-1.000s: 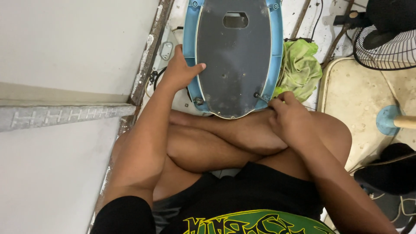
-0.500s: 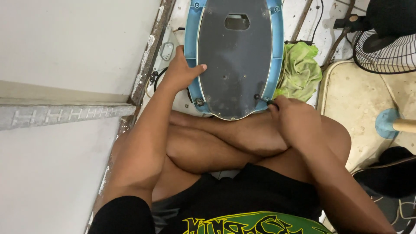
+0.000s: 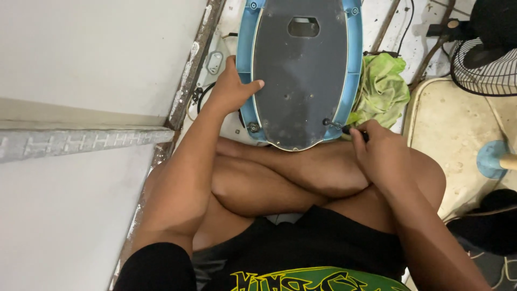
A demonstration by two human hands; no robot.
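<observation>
the panel [image 3: 301, 70], dark grey with a blue rim, lies on the floor just beyond the crossed legs. the left hand [image 3: 232, 89] presses flat and open on its left edge, steadying it. the right hand [image 3: 377, 148] is closed on a screwdriver [image 3: 336, 125], tip at a screw in the lower right corner. a screw at the lower left [image 3: 253, 127] looks seated; this corner seems in progress. a green rag [image 3: 383, 89] lies beside.
</observation>
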